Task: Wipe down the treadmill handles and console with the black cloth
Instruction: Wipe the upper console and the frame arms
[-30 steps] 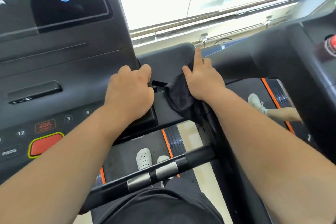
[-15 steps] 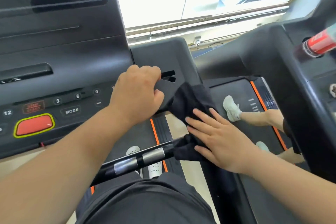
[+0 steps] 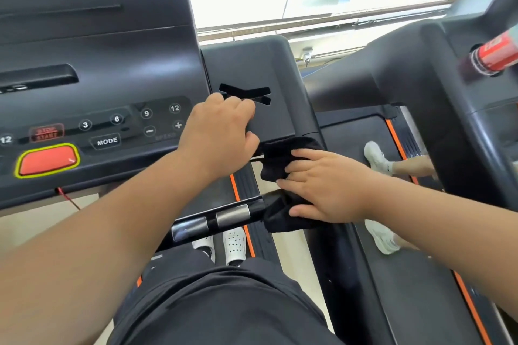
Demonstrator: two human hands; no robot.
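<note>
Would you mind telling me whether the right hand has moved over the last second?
Yes. The right hand, pressing the black cloth, has come down from the top of the slotted side block to the handlebar end below it.

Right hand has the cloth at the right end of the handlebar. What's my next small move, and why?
Probably slide the right hand and black cloth left along the handlebar, over its two silver plates. The cloth sits bunched at the bar's right end, the plates lie bare just beside it, and the left hand grips the console edge, steadying you.
</note>
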